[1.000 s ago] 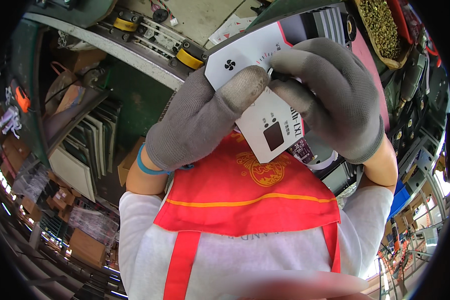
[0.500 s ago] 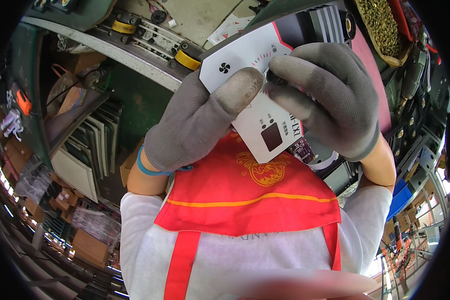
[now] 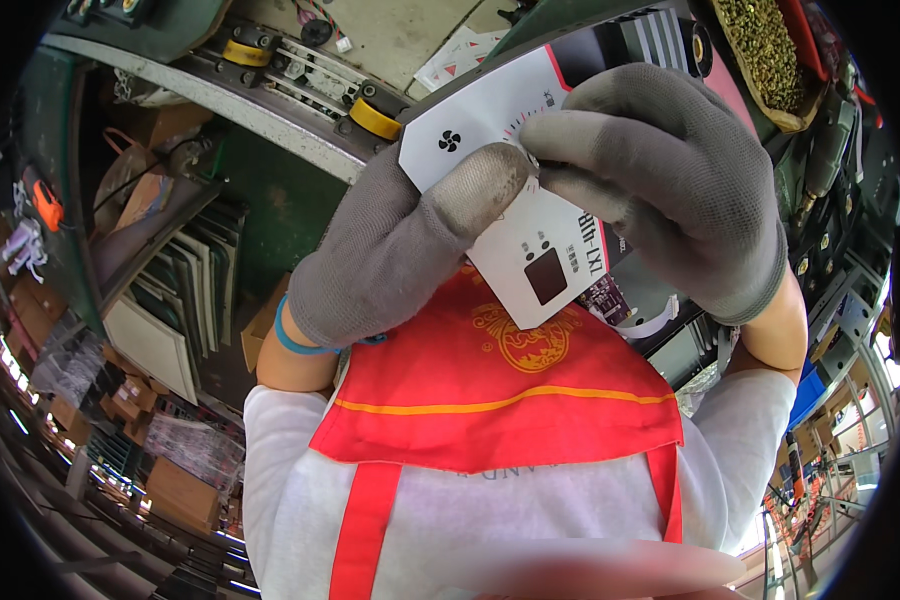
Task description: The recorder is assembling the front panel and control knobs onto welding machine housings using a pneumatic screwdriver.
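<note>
A white control panel (image 3: 505, 240) with a fan symbol, a dial scale and a small dark window is tilted in front of my red apron. My left hand (image 3: 390, 235), in a grey knit glove, grips the panel's left side with the thumb lying across its face. Over the dial scale, the gloved fingers of my right hand (image 3: 670, 180) are pinched together around a small dark knob, which they now cover. A purple circuit board (image 3: 605, 298) shows beside the panel's lower edge, next to a white strip (image 3: 655, 320).
A box of small brass-coloured parts (image 3: 760, 60) stands at the far right. Along the metal-edged bench run a rail and yellow rollers (image 3: 375, 120). Flat panels (image 3: 185, 290) stand stacked at lower left. A hand-held power tool (image 3: 828, 160) lies at right.
My right hand has turned and shifted slightly right, its fingertips closing over the dark knob that showed before. More of the panel's printed right side is uncovered. My left hand has barely moved.
</note>
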Motion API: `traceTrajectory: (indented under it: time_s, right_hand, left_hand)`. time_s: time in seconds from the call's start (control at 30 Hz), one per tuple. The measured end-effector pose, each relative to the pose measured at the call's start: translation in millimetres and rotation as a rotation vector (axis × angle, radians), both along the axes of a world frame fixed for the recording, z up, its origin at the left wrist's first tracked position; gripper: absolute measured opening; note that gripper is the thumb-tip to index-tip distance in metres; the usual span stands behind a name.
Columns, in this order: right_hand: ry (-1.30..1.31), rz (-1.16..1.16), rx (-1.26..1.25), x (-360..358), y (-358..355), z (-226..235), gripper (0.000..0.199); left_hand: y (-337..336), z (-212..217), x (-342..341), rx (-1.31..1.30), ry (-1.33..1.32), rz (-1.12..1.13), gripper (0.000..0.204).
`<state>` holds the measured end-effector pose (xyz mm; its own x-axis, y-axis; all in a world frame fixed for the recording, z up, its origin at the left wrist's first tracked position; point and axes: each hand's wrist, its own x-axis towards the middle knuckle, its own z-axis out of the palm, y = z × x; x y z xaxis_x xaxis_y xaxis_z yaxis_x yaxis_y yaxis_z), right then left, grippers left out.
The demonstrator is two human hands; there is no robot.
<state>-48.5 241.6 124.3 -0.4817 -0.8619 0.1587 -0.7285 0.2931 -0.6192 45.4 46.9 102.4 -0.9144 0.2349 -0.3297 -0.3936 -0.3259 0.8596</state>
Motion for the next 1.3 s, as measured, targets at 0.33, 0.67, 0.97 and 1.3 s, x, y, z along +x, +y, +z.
traceTrajectory:
  time_s: [0.33,0.67,0.97,1.3]
  right_hand:
    - [-0.043,-0.08,-0.101,5,-3,-7,0.029]
    - [0.198,0.003,-0.08,-1,-8,-3,0.036]
    - [0.356,-0.089,-0.017,12,-3,-18,0.037]
    - [0.207,0.013,-0.07,-5,-1,-19,0.034]
  left_hand:
    - [-1,-1,-1,0.021,0.008,-0.001,0.032]
    - [0,5,-3,-0.024,0.017,-0.016,0.032]
    - [1,7,-5,-0.003,-0.142,0.009,0.034]
    - [-3,2,-8,-0.159,-0.245,-0.016,0.042]
